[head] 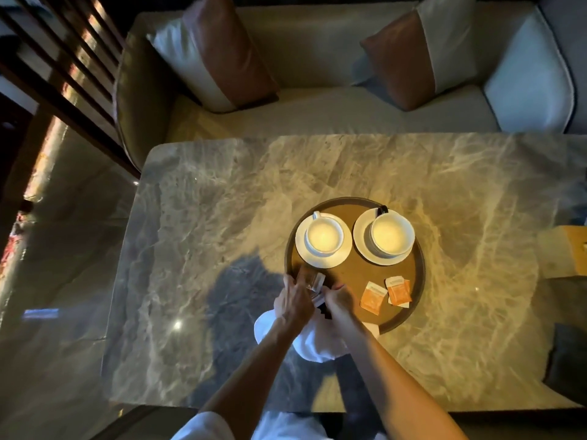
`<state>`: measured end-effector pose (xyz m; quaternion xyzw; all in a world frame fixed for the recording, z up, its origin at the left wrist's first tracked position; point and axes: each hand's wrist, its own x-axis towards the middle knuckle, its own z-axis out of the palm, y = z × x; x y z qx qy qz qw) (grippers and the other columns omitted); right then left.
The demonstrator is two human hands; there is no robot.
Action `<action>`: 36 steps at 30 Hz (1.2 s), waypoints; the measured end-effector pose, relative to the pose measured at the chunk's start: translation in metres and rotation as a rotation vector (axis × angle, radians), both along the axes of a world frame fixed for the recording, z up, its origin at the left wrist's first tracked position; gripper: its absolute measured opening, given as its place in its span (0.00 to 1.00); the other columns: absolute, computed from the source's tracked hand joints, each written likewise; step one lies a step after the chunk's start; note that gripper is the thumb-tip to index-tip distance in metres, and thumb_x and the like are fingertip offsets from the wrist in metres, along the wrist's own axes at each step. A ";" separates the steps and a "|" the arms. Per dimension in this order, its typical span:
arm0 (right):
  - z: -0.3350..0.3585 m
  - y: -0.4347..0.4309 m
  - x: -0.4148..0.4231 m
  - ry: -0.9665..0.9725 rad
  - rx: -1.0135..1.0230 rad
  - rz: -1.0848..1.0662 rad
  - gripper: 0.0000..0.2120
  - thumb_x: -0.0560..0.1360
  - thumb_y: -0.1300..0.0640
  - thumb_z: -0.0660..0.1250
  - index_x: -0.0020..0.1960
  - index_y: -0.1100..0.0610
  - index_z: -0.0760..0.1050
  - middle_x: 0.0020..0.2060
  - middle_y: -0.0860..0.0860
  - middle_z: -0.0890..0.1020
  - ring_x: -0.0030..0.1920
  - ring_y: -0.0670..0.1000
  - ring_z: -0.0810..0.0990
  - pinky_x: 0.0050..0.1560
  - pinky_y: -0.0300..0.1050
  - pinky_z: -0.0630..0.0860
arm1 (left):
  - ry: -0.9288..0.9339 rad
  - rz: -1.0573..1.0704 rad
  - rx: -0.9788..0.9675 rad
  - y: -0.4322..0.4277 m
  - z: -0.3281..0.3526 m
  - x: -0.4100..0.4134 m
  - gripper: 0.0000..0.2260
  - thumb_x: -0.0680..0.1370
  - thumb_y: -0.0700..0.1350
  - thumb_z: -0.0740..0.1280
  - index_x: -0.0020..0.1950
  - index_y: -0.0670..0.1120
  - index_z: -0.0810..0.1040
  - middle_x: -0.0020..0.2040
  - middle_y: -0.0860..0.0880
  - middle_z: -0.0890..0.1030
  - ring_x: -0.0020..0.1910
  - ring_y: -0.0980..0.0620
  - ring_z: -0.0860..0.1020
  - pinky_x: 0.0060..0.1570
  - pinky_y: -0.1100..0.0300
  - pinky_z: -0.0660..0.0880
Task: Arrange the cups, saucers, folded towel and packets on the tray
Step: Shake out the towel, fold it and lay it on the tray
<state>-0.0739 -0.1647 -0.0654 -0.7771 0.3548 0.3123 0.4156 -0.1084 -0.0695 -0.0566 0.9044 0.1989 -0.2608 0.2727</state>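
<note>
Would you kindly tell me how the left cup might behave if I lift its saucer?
The left cup looks like glazed ceramic, so it is probably rigid, breakable and somewhat slippery. It seems to sit loose on its saucer, so tilting could let it slide or tip.

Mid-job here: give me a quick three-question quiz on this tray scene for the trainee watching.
1. True or false: both cups sit on saucers on the tray.
2. How many orange packets lie flat on the tray?
3. The left hand and right hand meet over: A) a cup B) pale packets at the tray's near rim, above the white towel C) the sofa.
Key: 1 true; 2 two; 3 B.
</note>
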 end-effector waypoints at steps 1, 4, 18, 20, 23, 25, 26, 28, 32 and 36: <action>0.000 0.004 0.002 0.022 -0.004 -0.036 0.10 0.78 0.55 0.66 0.55 0.60 0.76 0.54 0.59 0.82 0.52 0.58 0.81 0.53 0.49 0.75 | 0.001 0.003 -0.013 -0.001 -0.002 -0.002 0.25 0.78 0.48 0.64 0.73 0.55 0.60 0.64 0.42 0.68 0.57 0.36 0.78 0.53 0.43 0.76; -0.002 0.010 0.006 0.057 0.003 -0.079 0.13 0.75 0.55 0.70 0.54 0.63 0.80 0.49 0.59 0.85 0.46 0.57 0.84 0.45 0.45 0.77 | 0.000 0.036 -0.032 -0.005 -0.005 -0.009 0.26 0.78 0.49 0.64 0.74 0.54 0.59 0.62 0.44 0.68 0.55 0.37 0.79 0.52 0.44 0.77; 0.005 -0.095 0.013 -0.123 0.085 -0.439 0.09 0.77 0.59 0.69 0.55 0.61 0.75 0.48 0.60 0.82 0.40 0.55 0.80 0.41 0.46 0.77 | -0.138 0.071 -0.075 -0.008 0.006 -0.021 0.13 0.82 0.48 0.56 0.64 0.51 0.74 0.61 0.48 0.77 0.55 0.44 0.80 0.44 0.53 0.74; 0.002 -0.123 0.020 -0.136 0.057 -0.527 0.06 0.76 0.60 0.70 0.46 0.57 0.72 0.54 0.62 0.82 0.50 0.60 0.82 0.54 0.54 0.79 | -0.159 0.044 -0.090 -0.014 0.011 -0.018 0.10 0.82 0.49 0.58 0.54 0.50 0.77 0.53 0.47 0.81 0.49 0.46 0.81 0.44 0.52 0.78; 0.001 -0.146 0.027 -0.141 0.000 -0.472 0.06 0.76 0.59 0.70 0.47 0.58 0.73 0.56 0.65 0.82 0.51 0.59 0.81 0.57 0.53 0.77 | -0.155 -0.007 -0.120 -0.022 0.018 -0.013 0.11 0.82 0.48 0.60 0.46 0.44 0.78 0.45 0.43 0.82 0.44 0.43 0.81 0.43 0.52 0.78; 0.006 -0.152 0.031 -0.135 -0.052 -0.316 0.10 0.76 0.57 0.69 0.54 0.62 0.76 0.55 0.65 0.82 0.53 0.60 0.81 0.57 0.53 0.76 | -0.168 -0.004 -0.230 -0.026 0.025 -0.007 0.11 0.81 0.44 0.61 0.41 0.43 0.77 0.41 0.42 0.79 0.41 0.45 0.78 0.41 0.54 0.73; 0.014 -0.153 0.030 -0.131 -0.113 -0.199 0.13 0.76 0.57 0.69 0.57 0.63 0.76 0.55 0.64 0.82 0.55 0.62 0.81 0.58 0.53 0.76 | -0.148 0.025 -0.293 -0.027 0.031 -0.003 0.10 0.80 0.43 0.62 0.39 0.45 0.75 0.39 0.44 0.77 0.40 0.48 0.75 0.41 0.56 0.70; 0.037 -0.151 0.028 -0.191 -0.316 0.108 0.13 0.74 0.57 0.68 0.56 0.62 0.78 0.54 0.62 0.83 0.56 0.64 0.80 0.58 0.53 0.75 | -0.115 0.026 -0.328 -0.028 0.048 0.004 0.08 0.79 0.45 0.65 0.41 0.44 0.77 0.40 0.44 0.79 0.40 0.50 0.75 0.43 0.59 0.71; 0.104 -0.131 0.021 -0.474 0.181 0.604 0.11 0.75 0.60 0.68 0.56 0.50 0.80 0.52 0.44 0.84 0.52 0.45 0.81 0.53 0.37 0.74 | -0.267 -0.095 -0.386 -0.033 0.095 0.017 0.09 0.81 0.44 0.64 0.45 0.39 0.78 0.43 0.41 0.82 0.43 0.45 0.80 0.46 0.55 0.76; 0.165 -0.114 0.035 -0.272 0.707 0.931 0.10 0.77 0.60 0.68 0.58 0.50 0.78 0.39 0.33 0.82 0.42 0.32 0.79 0.44 0.25 0.72 | -0.399 -0.038 -0.317 -0.042 0.155 0.042 0.06 0.81 0.48 0.62 0.47 0.47 0.70 0.35 0.52 0.76 0.34 0.55 0.74 0.37 0.70 0.68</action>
